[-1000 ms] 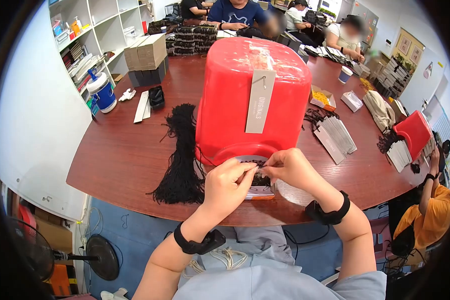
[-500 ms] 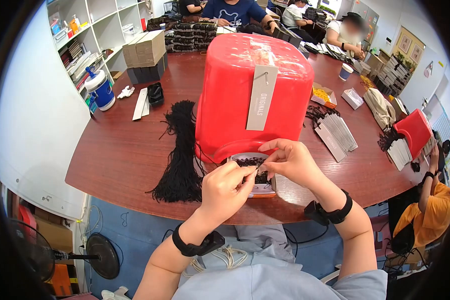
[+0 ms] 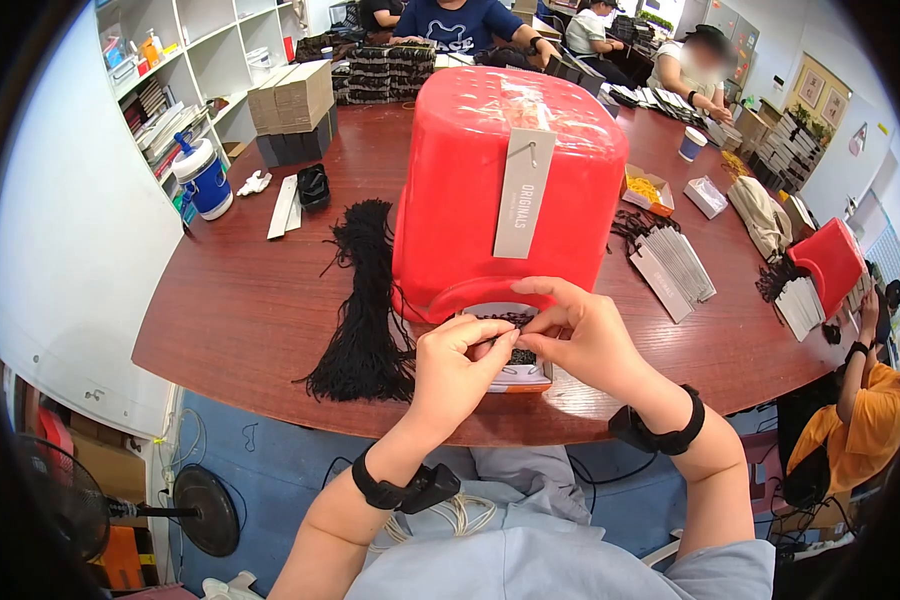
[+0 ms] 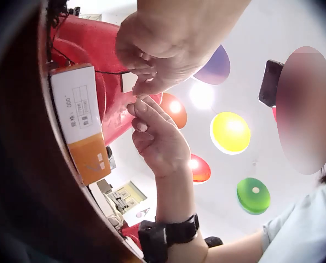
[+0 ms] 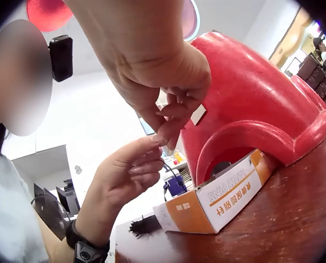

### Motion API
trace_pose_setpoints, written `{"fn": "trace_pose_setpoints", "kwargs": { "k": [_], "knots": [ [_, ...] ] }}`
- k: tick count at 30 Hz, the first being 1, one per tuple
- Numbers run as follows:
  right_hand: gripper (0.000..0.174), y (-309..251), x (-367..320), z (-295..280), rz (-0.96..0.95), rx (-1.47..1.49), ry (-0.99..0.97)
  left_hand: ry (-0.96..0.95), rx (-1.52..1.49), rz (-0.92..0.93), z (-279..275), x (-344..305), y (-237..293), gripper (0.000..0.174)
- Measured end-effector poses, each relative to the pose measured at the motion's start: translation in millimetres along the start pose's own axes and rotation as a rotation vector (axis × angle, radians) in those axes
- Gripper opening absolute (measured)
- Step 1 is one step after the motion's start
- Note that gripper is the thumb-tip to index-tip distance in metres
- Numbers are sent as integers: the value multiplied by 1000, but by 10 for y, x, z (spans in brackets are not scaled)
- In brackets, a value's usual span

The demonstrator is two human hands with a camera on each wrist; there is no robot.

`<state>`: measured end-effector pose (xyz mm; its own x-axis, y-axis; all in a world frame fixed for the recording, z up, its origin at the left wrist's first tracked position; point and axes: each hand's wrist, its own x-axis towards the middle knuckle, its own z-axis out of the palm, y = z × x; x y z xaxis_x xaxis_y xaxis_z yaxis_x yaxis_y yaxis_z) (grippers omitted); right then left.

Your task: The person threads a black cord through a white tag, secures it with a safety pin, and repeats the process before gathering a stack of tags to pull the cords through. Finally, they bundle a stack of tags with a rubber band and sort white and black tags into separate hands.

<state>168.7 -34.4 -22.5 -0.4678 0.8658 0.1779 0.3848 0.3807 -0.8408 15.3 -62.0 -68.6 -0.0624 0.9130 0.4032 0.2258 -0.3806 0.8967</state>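
Observation:
Just above a small box of black pins (image 3: 520,387), my two hands meet at the fingertips. My left hand (image 3: 453,365) pinches a thin black cord (image 5: 174,171), which trails down from its fingers in the right wrist view. The thumb and forefinger of my right hand (image 3: 598,350) pinch at the cord's end, the other fingers loosely raised; I cannot tell if a pin is there too. Behind the box stands a red plastic stool (image 3: 460,200), a grey ORIGINALS tag (image 3: 520,215) taped to its front. Left of it lies a bundle of black cords (image 3: 355,320).
Fanned grey tags with black cords (image 3: 670,275) lie right of the stool, near an open box of yellow pieces (image 3: 648,195). Stacked cardboard (image 3: 290,105) and a blue jug (image 3: 203,180) stand at the back left. Several people sit around the table.
My right forefinger has lifted away and its hand has turned slightly, while both hands stay together over the box. The dark cord at the fingertips has shifted a little.

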Motion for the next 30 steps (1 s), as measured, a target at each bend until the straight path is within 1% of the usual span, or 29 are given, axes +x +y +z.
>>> {"fn": "trace_pose_setpoints", "kwargs": {
  "k": [2,3,4,5,6,7,8,9,10,12,13,14,15,16,17,18,19,20,21,22,23,24,26,28,29,30],
  "knots": [
    [40,-17,-25,-14,-51,37,-21,-11,-39,-20,2,-14,17,9],
    [40,17,-49,-36,-53,37,-21,23,-168,-40,4,-26,48,9],
    [38,77,-83,-67,88,298,-63,57,-298,-58,-1,-40,84,9],
    [38,106,-103,-75,228,557,-107,61,-297,-55,-11,-57,125,9],
    [38,71,-126,-53,225,553,-113,28,-272,2,-19,-84,176,10],
    [39,15,-169,-14,355,905,-226,-7,-245,57,-21,-124,218,12],
    [42,-14,-221,26,485,1257,-340,-128,-373,-3,14,-199,250,10],
    [48,0,-218,100,522,1274,-382,-221,-291,125,24,-230,337,8],
    [49,-60,-250,117,549,1445,-464,-315,-208,252,27,-263,430,7],
    [43,-138,-236,183,465,1422,-353,-518,-271,163,53,-401,502,8],
    [43,-110,-223,171,463,1422,-354,-635,-311,64,3,-431,614,10],
    [38,-44,-194,140,438,1269,-217,-634,-309,65,-33,-436,604,10],
    [34,12,-166,105,410,1115,-84,-712,-397,91,-75,-435,585,10],
    [34,43,-144,70,408,1115,-83,-790,-487,116,-120,-430,562,10],
    [30,68,-123,29,397,1054,26,-723,-520,137,-171,-416,542,10],
    [27,96,-113,-10,384,990,134,-644,-551,14,-228,-420,527,7],
    [26,139,-121,-43,315,1005,96,-483,-619,-191,-245,-394,523,9],
    [26,139,-130,-63,314,1003,94,-315,-680,-396,-260,-352,515,12],
    [26,132,-136,-79,217,952,-10,-311,-682,-394,-281,-287,464,12],
    [26,117,-147,-82,121,901,-113,-266,-829,-567,-302,-206,380,15],
    [27,64,-192,-49,86,762,-176,-217,-975,-740,-309,-162,317,18],
    [28,-10,-247,0,53,623,-235,-217,-975,-742,-294,-159,287,18],
    [26,-61,-286,47,46,570,-248,-307,-1098,-734,-239,-151,263,24],
    [23,-50,-326,85,-130,332,-254,-315,-1110,-740,-216,-130,271,23],
    [18,-75,-338,92,-179,285,-236,-308,-1136,-718,-214,-117,276,23],
    [18,-73,-346,96,-178,285,-236,-300,-1161,-695,-211,-105,282,23]
  ]
}}
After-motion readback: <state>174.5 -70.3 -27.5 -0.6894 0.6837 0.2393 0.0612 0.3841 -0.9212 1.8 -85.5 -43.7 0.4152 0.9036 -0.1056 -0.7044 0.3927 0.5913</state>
